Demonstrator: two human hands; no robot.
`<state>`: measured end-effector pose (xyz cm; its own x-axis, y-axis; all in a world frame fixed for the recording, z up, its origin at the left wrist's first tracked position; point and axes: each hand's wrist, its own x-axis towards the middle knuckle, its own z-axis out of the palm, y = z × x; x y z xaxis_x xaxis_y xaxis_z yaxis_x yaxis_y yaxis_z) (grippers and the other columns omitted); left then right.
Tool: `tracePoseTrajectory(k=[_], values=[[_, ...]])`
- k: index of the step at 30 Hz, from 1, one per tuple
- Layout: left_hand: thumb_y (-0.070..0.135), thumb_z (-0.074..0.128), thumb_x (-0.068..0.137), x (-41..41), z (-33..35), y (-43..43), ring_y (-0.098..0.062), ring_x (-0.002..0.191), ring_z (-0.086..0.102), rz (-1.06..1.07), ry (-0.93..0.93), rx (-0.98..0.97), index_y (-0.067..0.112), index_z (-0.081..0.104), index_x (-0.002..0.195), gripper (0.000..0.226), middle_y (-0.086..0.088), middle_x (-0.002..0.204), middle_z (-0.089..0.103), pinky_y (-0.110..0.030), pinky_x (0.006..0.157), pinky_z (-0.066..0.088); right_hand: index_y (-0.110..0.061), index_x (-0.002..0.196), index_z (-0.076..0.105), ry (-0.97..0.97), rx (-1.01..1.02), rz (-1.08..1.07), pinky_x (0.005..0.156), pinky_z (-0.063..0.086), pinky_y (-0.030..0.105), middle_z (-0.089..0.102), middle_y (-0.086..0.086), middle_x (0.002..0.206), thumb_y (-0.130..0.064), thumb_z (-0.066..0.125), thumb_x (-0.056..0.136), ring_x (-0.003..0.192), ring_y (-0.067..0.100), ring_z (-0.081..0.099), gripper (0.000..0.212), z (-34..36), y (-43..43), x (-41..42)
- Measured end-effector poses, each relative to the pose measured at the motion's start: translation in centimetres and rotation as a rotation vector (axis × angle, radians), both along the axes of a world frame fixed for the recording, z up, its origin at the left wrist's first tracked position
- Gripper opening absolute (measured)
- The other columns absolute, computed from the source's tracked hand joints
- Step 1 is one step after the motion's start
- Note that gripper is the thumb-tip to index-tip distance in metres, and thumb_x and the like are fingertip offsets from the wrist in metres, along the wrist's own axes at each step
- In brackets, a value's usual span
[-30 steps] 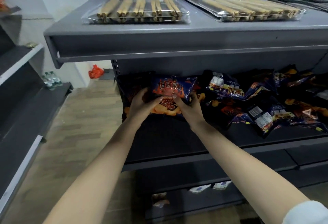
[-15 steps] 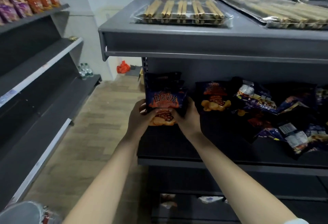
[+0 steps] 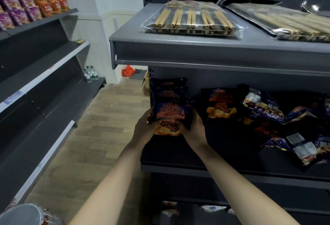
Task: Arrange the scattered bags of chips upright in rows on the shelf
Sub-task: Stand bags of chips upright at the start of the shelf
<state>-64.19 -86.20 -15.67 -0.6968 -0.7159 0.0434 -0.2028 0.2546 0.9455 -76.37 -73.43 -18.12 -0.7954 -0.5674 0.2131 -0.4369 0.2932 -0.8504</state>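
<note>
Working shelf (image 3: 196, 170): the dark one under the chopstick packs (image 3: 191, 19), carrying all the chips.
Scattered pile (image 3: 285, 123): heaped flat and crooked over the shelf's right half, so most of the job is left imo.
Started row (image 3: 169, 94): two bags upright at the shelf's left end, with a lone bag (image 3: 220, 103) propped further right.
Held bag (image 3: 171, 116): upright at the front of that row, bottom roughly on the shelf.
Hands: left hand (image 3: 144, 130) and right hand (image 3: 195, 128) curled round its sides, gripping it.
</note>
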Motion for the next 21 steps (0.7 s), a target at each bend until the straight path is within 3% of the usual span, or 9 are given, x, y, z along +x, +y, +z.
tracePoseTrajectory(k=[8, 11, 13, 15, 17, 19, 21], values=[[0.021, 0.061, 0.090, 0.3, -0.4, 0.5, -0.001, 0.093, 0.055, 0.007, 0.053, 0.080, 0.025, 0.047, 0.131, 0.043, 0.002, 0.115, 0.058, -0.017, 0.074, 0.045, -0.015, 0.148, 0.024, 0.031, 0.035, -0.003, 0.097, 0.026, 0.017, 0.042, 0.009, 0.139, -0.026, 0.067, 0.086, 0.130, 0.020, 0.038, 0.077, -0.1, 0.1, 0.2], [0.031, 0.064, 0.088, 0.8, -0.6, 0.6, 0.004, 0.093, 0.056, 0.028, 0.071, 0.084, 0.032, 0.047, 0.128, 0.043, 0.004, 0.118, 0.058, -0.012, 0.070, 0.045, -0.015, 0.148, 0.023, 0.024, 0.034, -0.018, 0.097, 0.027, 0.018, 0.042, 0.009, 0.138, -0.027, 0.066, 0.087, 0.129, 0.021, 0.039, 0.076, -0.1, 0.2, 0.5], [0.037, 0.063, 0.087, 1.4, -0.6, 0.8, 0.000, 0.103, 0.053, 0.066, 0.055, -0.076, 0.032, 0.042, 0.132, 0.050, 0.005, 0.125, 0.053, -0.015, 0.081, 0.044, -0.014, 0.148, 0.023, 0.026, 0.028, -0.038, 0.099, 0.028, 0.021, 0.040, 0.010, 0.138, -0.030, 0.065, 0.088, 0.129, 0.022, 0.039, 0.076, 0.0, 0.3, 0.7], [0.036, 0.063, 0.086, 2.1, -0.9, 0.8, -0.016, 0.121, 0.043, 0.065, -0.023, -0.434, 0.021, 0.038, 0.139, 0.060, -0.002, 0.136, 0.046, -0.029, 0.097, 0.038, -0.012, 0.148, 0.021, 0.040, 0.043, -0.041, 0.102, 0.031, 0.026, 0.038, 0.011, 0.139, -0.031, 0.063, 0.088, 0.131, 0.025, 0.037, 0.076, 0.2, 0.5, 0.8], [0.039, 0.065, 0.081, 2.7, -1.4, 0.5, -0.031, 0.124, 0.042, 0.033, -0.124, -0.829, 0.013, 0.041, 0.139, 0.068, -0.011, 0.137, 0.046, -0.043, 0.098, 0.037, -0.011, 0.148, 0.021, 0.063, 0.076, -0.032, 0.107, 0.033, 0.033, 0.037, 0.011, 0.140, -0.033, 0.062, 0.089, 0.132, 0.026, 0.035, 0.075, 0.3, 0.7, 0.8], [0.045, 0.067, 0.075, 3.2, -1.8, 0.6, -0.039, 0.122, 0.045, 0.005, -0.192, -0.984, 0.010, 0.045, 0.137, 0.074, -0.016, 0.135, 0.048, -0.049, 0.099, 0.038, -0.010, 0.149, 0.021, 0.087, 0.101, -0.029, 0.109, 0.034, 0.041, 0.037, 0.013, 0.140, -0.033, 0.061, 0.089, 0.132, 0.028, 0.034, 0.075, 0.4, 0.8, 0.9], [0.048, 0.067, 0.075, 3.4, -2.3, 0.8, -0.040, 0.122, 0.045, -0.015, -0.237, -1.012, 0.011, 0.044, 0.138, 0.077, -0.017, 0.136, 0.048, -0.050, 0.100, 0.036, -0.009, 0.148, 0.022, 0.104, 0.119, -0.029, 0.108, 0.034, 0.043, 0.037, 0.013, 0.140, -0.033, 0.061, 0.089, 0.132, 0.029, 0.034, 0.075, 0.5, 0.9, 1.1]])
